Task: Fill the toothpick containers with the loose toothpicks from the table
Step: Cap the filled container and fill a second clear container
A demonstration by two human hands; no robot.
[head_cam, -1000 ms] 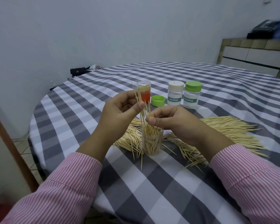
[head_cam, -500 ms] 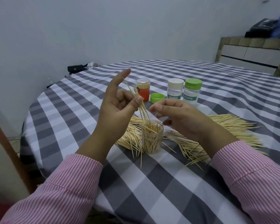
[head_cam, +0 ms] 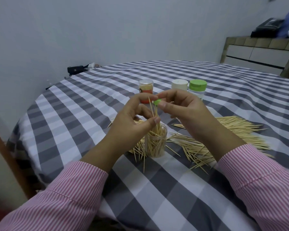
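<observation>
Toothpicks [head_cam: 154,114] stood pinched in your left hand [head_cam: 133,120] over the clear container [head_cam: 155,142] (open-topped); your right hand [head_cam: 182,109] pinched their tips.

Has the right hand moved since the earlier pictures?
Yes. The right hand has risen from the clear container's rim toward the white-lidded container.

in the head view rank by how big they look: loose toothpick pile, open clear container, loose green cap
1. loose toothpick pile
2. open clear container
3. loose green cap, though it lies farther from the camera and the hands partly hide it
</observation>
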